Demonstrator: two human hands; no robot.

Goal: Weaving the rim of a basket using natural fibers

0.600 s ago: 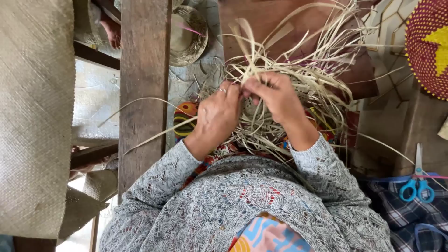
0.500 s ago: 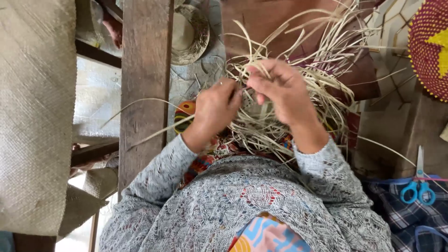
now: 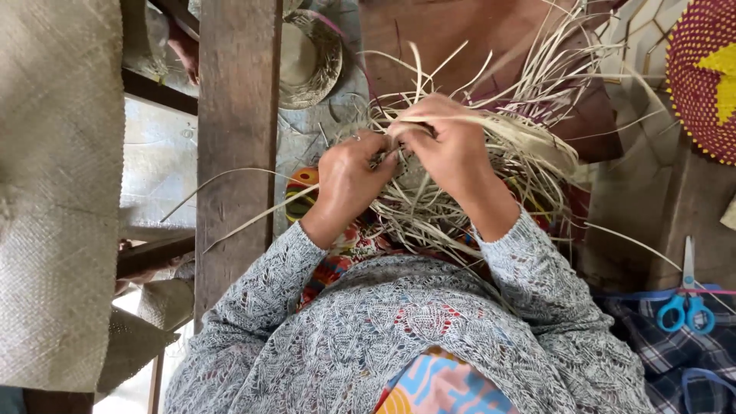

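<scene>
A loose bundle of pale straw strips (image 3: 529,153) fans out from a partly woven piece in my lap. My left hand (image 3: 349,180) grips strips at the left side of the weave, fingers curled, with a ring on one finger. Close beside it, my right hand (image 3: 448,146) pinches a flat strip that runs across its knuckles toward the left hand. The two hands touch at the fingertips over the woven middle, which they mostly hide. Grey knitted sleeves (image 3: 253,299) cover both forearms.
A wooden post (image 3: 238,130) stands upright at the left, with a woven mat (image 3: 57,192) beside it. A straw hat (image 3: 310,57) lies beyond the post. A red and yellow woven disc (image 3: 701,77) is at top right. Blue-handled scissors (image 3: 688,307) rest on checked cloth at the right.
Both hands have drawn closer together over the weave, and the right hand has pulled a strip across toward the left hand. The view has shifted slightly.
</scene>
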